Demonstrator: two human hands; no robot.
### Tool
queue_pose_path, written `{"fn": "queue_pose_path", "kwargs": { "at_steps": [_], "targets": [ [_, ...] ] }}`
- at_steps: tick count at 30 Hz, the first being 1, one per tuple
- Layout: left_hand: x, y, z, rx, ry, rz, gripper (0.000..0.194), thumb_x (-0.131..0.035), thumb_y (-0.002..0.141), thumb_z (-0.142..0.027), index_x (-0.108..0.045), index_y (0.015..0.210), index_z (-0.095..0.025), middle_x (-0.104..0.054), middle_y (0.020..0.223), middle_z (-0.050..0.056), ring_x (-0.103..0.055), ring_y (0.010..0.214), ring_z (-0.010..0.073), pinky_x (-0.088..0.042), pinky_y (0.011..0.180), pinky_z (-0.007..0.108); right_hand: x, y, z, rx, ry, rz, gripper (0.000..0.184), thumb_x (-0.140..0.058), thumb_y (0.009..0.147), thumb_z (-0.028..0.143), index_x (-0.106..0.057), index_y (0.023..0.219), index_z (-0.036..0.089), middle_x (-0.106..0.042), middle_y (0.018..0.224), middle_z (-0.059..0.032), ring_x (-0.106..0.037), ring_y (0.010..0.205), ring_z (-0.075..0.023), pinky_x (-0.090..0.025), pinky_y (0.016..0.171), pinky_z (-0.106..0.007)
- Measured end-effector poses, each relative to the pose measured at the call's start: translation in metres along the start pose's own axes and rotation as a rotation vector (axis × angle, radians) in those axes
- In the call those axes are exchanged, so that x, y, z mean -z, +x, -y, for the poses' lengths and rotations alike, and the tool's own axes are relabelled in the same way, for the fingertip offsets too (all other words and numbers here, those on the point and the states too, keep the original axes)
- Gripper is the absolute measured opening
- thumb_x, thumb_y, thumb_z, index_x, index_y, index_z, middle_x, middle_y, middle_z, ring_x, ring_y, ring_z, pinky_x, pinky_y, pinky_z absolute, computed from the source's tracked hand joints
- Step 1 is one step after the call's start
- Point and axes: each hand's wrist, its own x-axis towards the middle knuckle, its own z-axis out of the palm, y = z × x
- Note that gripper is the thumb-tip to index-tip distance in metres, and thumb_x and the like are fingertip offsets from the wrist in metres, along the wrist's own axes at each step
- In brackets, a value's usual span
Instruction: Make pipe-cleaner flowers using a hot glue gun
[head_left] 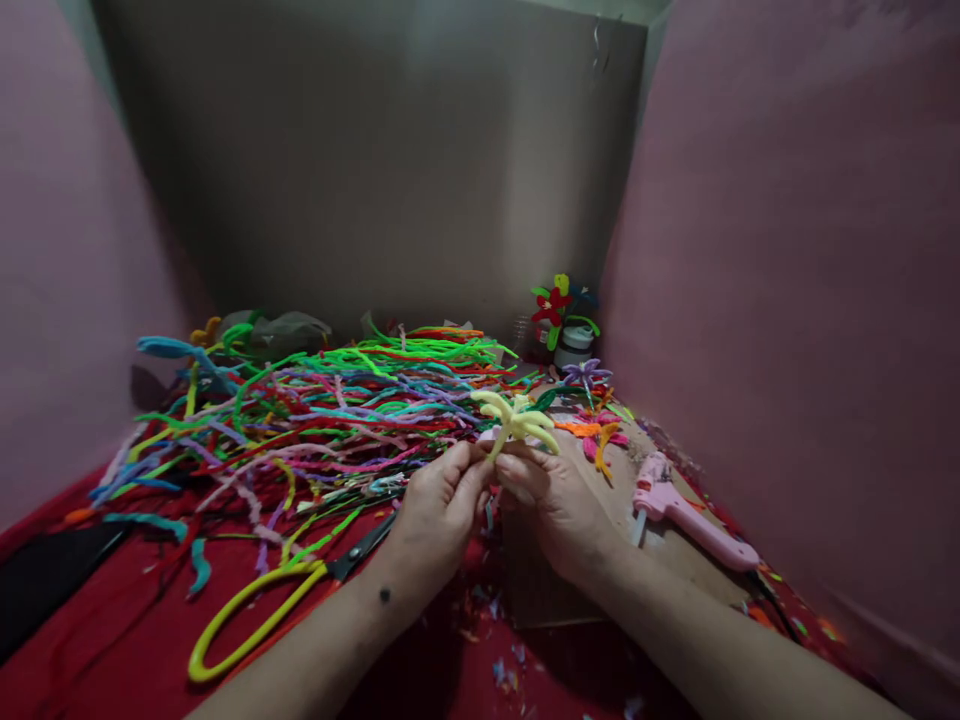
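A pale yellow pipe-cleaner flower [517, 418] stands up between my two hands, its petals spread outward at the top. My left hand [442, 505] is closed, thumb and fingers pinching the flower's stem from the left. Close against it, my right hand [551, 505] is closed too, its fingertips on the stem just under the petals. The fingers hide the lower end of the stem. By my left forearm lies a pair of scissors [259, 612] with yellow handles and dark blades.
Loose pipe cleaners [360, 400] in many colours pile up at left and centre. A pink glue gun [694, 520] rests on cardboard [555, 600] at right. Finished pipe-cleaner flowers [551, 305] stand by the back wall; a purple flower [587, 373] lies nearer. Pink walls flank both sides.
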Motion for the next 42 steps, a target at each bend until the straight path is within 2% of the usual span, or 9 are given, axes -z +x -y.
{"fn": "queue_pose_path", "kwargs": {
  "at_steps": [4,7,14,17,22,28,32,36,42],
  "targets": [
    [0.001,-0.001,-0.005,0.184,-0.373,0.142,0.023,-0.051,0.081,-0.037,-0.046,0.068,-0.019,-0.034,0.045,-0.01,-0.026,0.033,0.0042,-0.025,0.035,0.018,-0.002,-0.001,0.0,-0.047,0.112,-0.038,0.014,-0.069,0.069,0.02,-0.068,0.083,0.022,-0.064,0.075,0.0003,-0.051,0.061,-0.0116,-0.041,0.056,-0.024],
    [0.002,-0.001,-0.006,0.194,-0.387,0.189,0.025,-0.049,0.083,-0.037,-0.045,0.068,-0.018,-0.035,0.047,-0.009,-0.026,0.034,0.0035,-0.027,0.036,0.018,-0.002,-0.002,-0.001,-0.054,0.165,-0.078,0.012,-0.072,0.065,0.02,-0.068,0.077,0.021,-0.063,0.07,0.0008,-0.052,0.06,-0.0119,-0.042,0.056,-0.025],
    [0.001,-0.008,0.009,-0.395,0.487,-0.027,0.012,-0.043,0.085,-0.021,-0.054,0.084,-0.018,-0.058,0.072,0.001,-0.056,0.062,0.0119,-0.042,0.058,0.023,-0.005,-0.004,0.002,-0.028,0.187,-0.104,0.008,-0.072,0.065,0.02,-0.067,0.071,0.018,-0.06,0.069,0.0015,-0.051,0.062,-0.0109,-0.041,0.061,-0.024],
    [0.0,-0.009,0.015,-0.493,0.619,-0.102,0.014,-0.042,0.086,-0.019,-0.055,0.081,-0.019,-0.055,0.065,-0.001,-0.053,0.056,0.0112,-0.04,0.056,0.022,-0.008,-0.005,0.002,0.014,0.171,-0.143,0.012,-0.072,0.063,0.018,-0.067,0.074,0.019,-0.063,0.075,0.0008,-0.054,0.073,-0.0138,-0.042,0.071,-0.026],
    [-0.003,-0.007,0.004,-0.202,0.267,-0.076,0.023,-0.043,0.087,-0.028,-0.052,0.067,-0.019,-0.044,0.05,-0.005,-0.04,0.044,0.0079,-0.032,0.045,0.02,-0.006,-0.006,-0.003,0.06,0.079,-0.139,0.013,-0.071,0.067,0.019,-0.064,0.078,0.02,-0.059,0.071,0.0029,-0.048,0.062,-0.011,-0.038,0.06,-0.024],
    [0.002,-0.003,-0.004,0.145,-0.331,0.132,0.025,-0.053,0.081,-0.037,-0.054,0.068,-0.015,-0.045,0.046,-0.006,-0.035,0.035,0.0045,-0.024,0.036,0.017,-0.008,-0.005,0.0,0.02,0.107,-0.04,0.009,-0.069,0.07,0.025,-0.063,0.074,0.018,-0.058,0.071,0.0001,-0.05,0.063,-0.0129,-0.04,0.059,-0.026],
    [0.006,-0.002,-0.004,0.202,-0.364,0.225,0.023,-0.053,0.081,-0.036,-0.055,0.072,-0.014,-0.042,0.044,-0.008,-0.032,0.033,0.0032,-0.023,0.036,0.016,-0.011,-0.006,0.005,0.0,0.127,-0.02,0.011,-0.068,0.07,0.024,-0.067,0.079,0.018,-0.062,0.076,-0.0018,-0.054,0.067,-0.0145,-0.043,0.062,-0.027],
    [0.004,-0.004,-0.002,-0.053,0.047,0.09,0.022,-0.048,0.083,-0.029,-0.052,0.066,-0.016,-0.05,0.052,-0.004,-0.044,0.044,0.0072,-0.035,0.044,0.019,-0.009,-0.006,0.004,-0.009,0.175,-0.078,0.009,-0.071,0.068,0.021,-0.067,0.076,0.02,-0.062,0.071,0.0002,-0.052,0.061,-0.0132,-0.042,0.057,-0.026],
    [0.002,-0.008,0.012,-0.478,0.534,-0.066,0.014,-0.043,0.086,-0.02,-0.056,0.088,-0.019,-0.06,0.071,0.001,-0.054,0.06,0.0114,-0.04,0.059,0.023,-0.007,-0.006,-0.003,0.049,0.154,-0.113,0.012,-0.072,0.066,0.022,-0.068,0.077,0.021,-0.064,0.076,-0.0004,-0.055,0.069,-0.0152,-0.042,0.063,-0.027]
  ]
}}
